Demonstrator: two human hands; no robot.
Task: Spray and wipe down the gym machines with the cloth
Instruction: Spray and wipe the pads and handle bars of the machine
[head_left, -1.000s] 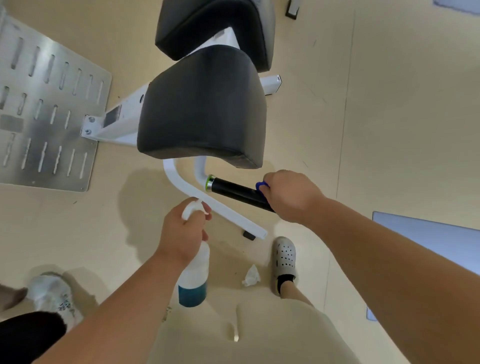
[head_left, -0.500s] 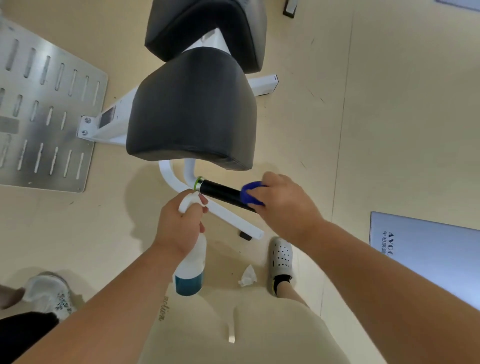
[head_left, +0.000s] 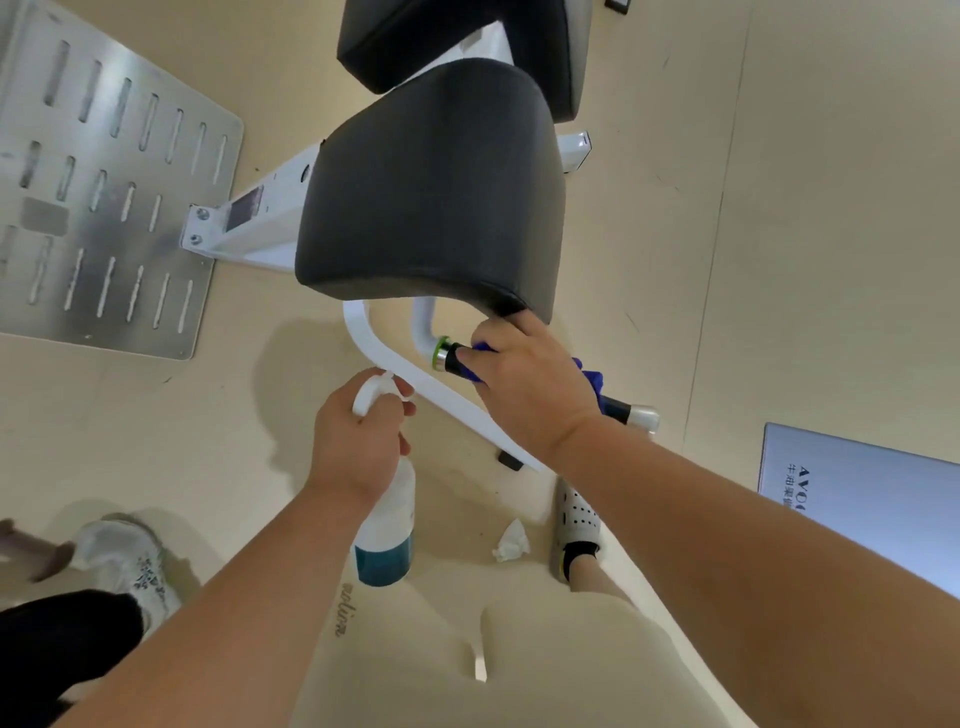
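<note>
I see the blue cloth (head_left: 589, 379) bunched around the gym machine's (head_left: 260, 228) black handle (head_left: 457, 361), gripped there by the right hand (head_left: 530, 384) just below the front corner of the dark padded seat (head_left: 431, 192). The white spray bottle (head_left: 387, 530), blue liquid low inside, hangs base-down in the left hand (head_left: 358, 441), its nozzle beside the white frame tube (head_left: 441, 389).

Right grip (head_left: 524, 387), cloth (head_left: 589, 379) around black handle (head_left: 454, 361)
</note>
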